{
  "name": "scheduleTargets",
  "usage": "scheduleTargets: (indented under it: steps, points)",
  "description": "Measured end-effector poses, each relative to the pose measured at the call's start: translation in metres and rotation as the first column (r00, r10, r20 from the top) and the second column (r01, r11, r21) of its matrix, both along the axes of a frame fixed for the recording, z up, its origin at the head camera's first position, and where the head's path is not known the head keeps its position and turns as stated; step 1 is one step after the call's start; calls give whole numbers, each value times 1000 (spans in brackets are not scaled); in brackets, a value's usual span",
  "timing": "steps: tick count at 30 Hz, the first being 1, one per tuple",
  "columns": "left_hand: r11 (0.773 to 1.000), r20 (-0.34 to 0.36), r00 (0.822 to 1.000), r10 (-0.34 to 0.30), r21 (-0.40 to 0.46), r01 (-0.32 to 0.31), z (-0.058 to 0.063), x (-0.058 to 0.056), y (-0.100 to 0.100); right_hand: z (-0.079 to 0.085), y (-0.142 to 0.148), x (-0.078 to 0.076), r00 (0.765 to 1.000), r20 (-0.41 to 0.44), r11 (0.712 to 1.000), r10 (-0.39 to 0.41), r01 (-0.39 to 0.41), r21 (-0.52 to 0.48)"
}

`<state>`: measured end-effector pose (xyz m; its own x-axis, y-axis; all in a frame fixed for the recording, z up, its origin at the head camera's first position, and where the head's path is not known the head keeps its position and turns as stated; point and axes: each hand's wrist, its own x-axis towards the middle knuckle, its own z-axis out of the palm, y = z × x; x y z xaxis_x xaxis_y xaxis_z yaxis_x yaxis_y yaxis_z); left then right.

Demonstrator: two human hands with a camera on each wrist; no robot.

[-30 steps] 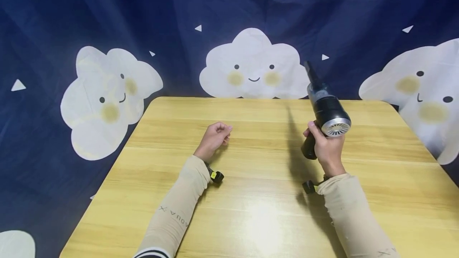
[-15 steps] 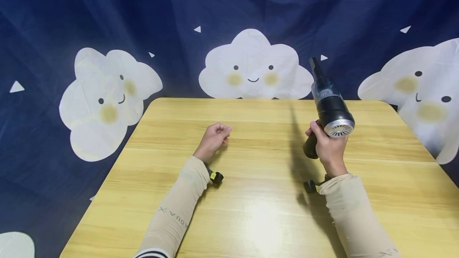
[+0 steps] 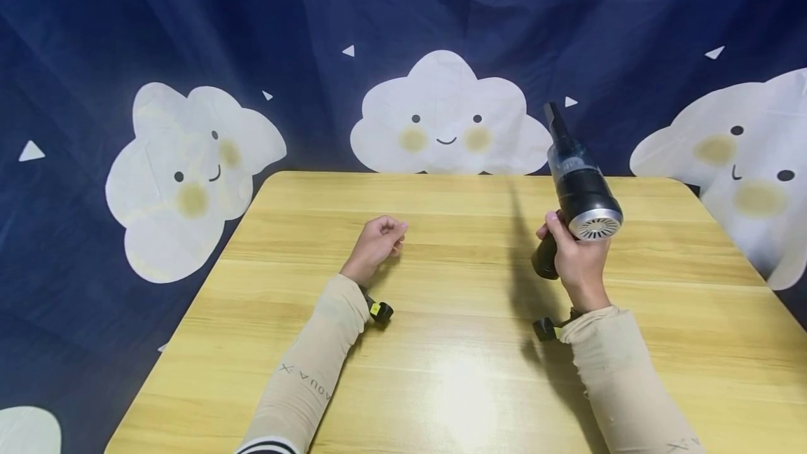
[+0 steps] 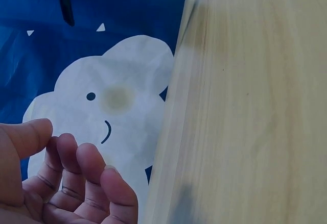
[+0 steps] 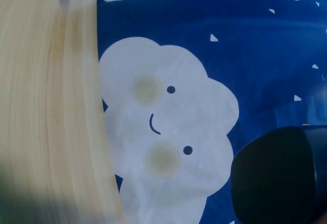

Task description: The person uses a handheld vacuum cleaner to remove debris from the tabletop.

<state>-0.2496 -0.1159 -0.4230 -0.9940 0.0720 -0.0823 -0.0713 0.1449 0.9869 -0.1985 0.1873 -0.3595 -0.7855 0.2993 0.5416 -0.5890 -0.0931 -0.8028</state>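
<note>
My right hand (image 3: pixel 578 266) grips the handle of a black handheld vacuum cleaner (image 3: pixel 586 195), held up over the right part of the table. Its narrow dark nozzle (image 3: pixel 557 125) points up and away, past a clear dust cup, while a silver vented cap faces me. In the right wrist view the dark end of the vacuum cleaner's handle (image 5: pixel 273 178) fills the lower right, and the gripping fingers are mostly hidden. My left hand (image 3: pixel 376 244) hovers near the table's middle with loosely curled fingers and nothing in them. The nozzle tip (image 4: pixel 64 2) shows at the left wrist view's top.
A light wood table (image 3: pixel 441 300) with rounded corners spreads under both arms. Behind it hangs a dark blue curtain (image 3: pixel 302 5) printed with smiling clouds and small white triangles. Each wrist carries a small black camera, such as the left wrist camera (image 3: pixel 380 312).
Over the first half second the vacuum cleaner's nozzle swings slightly right, and my right hand shifts a little right with it. Since then it stays nearly still. My left hand keeps its place.
</note>
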Motion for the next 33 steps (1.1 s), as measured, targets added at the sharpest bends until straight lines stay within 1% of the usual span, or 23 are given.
scheduleTargets:
  steps: [5,7,8,9,10,11,12,14,15,17,19,22,26,27,31,33]
  points:
    - [1000,-7,1000,-1,-6,1,0,0,0,-1,1,-1,1000,-10,1000,-7,7,19]
    - [1000,-7,1000,-2,-1,2,1,0,0,-1,1,-1,999,19,998,-38,37,55]
    - [1000,-5,1000,-1,3,1,1,1,0,-1,2,-1,997,42,994,-65,61,91]
    - [1000,-5,1000,0,6,0,1,1,1,-1,2,-1,991,69,984,-112,100,149]
    - [1000,-5,1000,2,9,-2,2,1,1,-1,3,-1,983,94,967,-161,137,215]
    - [1000,-5,1000,5,9,-5,2,1,1,-1,3,-1,970,113,940,-217,176,293]
    - [1000,-5,1000,8,10,-8,2,1,1,-2,4,-1,957,119,907,-265,205,369]
    - [1000,-5,1000,13,11,-13,2,1,1,-3,5,-2,938,91,829,-333,246,502]
    - [1000,-6,1000,15,11,-15,2,1,2,-4,6,-3,933,64,792,-353,262,552]
    - [1000,-9,1000,18,8,-18,2,1,1,-6,9,-5,935,14,735,-356,271,622]
    - [1000,-12,1000,17,9,-17,2,1,1,-9,11,-7,939,-28,691,-342,272,670]
    - [1000,-16,1000,16,5,-16,2,1,1,-13,13,-10,944,-77,631,-319,273,726]
    - [1000,-11,1000,14,13,-14,2,1,1,-17,16,-11,952,-122,553,-280,264,790]
    - [1000,-9,1000,13,15,-13,2,1,1,-17,17,-11,953,-133,528,-272,264,807]
    - [1000,-5,1000,17,27,-16,1,2,1,-20,18,-12,952,-147,410,-269,252,877]
    - [999,-6,1000,18,30,-18,1,2,2,-21,18,-12,951,-147,358,-273,242,901]
